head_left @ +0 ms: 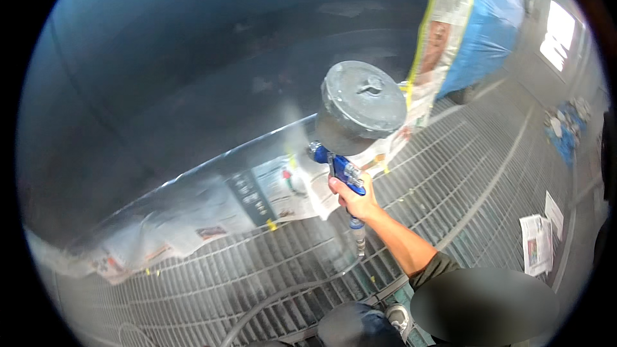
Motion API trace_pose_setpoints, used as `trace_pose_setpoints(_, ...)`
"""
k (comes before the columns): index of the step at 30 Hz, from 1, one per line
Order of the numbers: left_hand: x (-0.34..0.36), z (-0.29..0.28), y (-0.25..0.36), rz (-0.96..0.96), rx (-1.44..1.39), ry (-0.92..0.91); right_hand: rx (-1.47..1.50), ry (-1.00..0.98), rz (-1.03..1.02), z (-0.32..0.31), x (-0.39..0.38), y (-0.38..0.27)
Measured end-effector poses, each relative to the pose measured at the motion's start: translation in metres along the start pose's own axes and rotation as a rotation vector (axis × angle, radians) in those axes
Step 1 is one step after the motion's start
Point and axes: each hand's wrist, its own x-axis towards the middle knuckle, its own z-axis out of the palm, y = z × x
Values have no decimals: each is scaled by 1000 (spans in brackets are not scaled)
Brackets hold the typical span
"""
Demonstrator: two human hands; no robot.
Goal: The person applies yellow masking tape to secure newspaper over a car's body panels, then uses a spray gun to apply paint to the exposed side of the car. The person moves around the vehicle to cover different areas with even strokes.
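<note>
My right hand [360, 200] grips a blue spray gun [347, 173], fingers wrapped round its handle. On top of the gun sits a grey lidded paint cup [363, 99], tilted and coated with paint. The nozzle faces the lower edge of a dark, glossy car body panel [212, 83], a short gap away. A pale mist [295, 132] hangs between nozzle and panel. Masking newspaper [212, 209] lines the panel's bottom edge, held with bits of yellow tape. Under the handle, a metal fitting [360, 241] joins the gun to a hose. My left hand is out of view.
A grey hose [257, 311] curves over the metal floor grating [443, 183]. Newspaper with yellow tape [440, 32] and blue plastic sheeting [495, 19] cover the vehicle at right. Loose newspaper [536, 244] and a crumpled heap [565, 128] lie on the floor at right.
</note>
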Motion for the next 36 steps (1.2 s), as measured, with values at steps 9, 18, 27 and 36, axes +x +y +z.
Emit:
trace_pose_setpoints(9,-11,38,43,158,138,-256,-10,267,-31,-125,32,-11)
trace_pose_setpoints(18,-27,77,88,229,117,-339,-90,557,-117,-222,71,-17)
trace_pose_setpoints(27,-29,76,83,225,66,-291,-204,456,-149,-223,68,-51)
trace_pose_setpoints(36,-17,34,49,153,-60,-105,-77,218,-43,-98,23,-60)
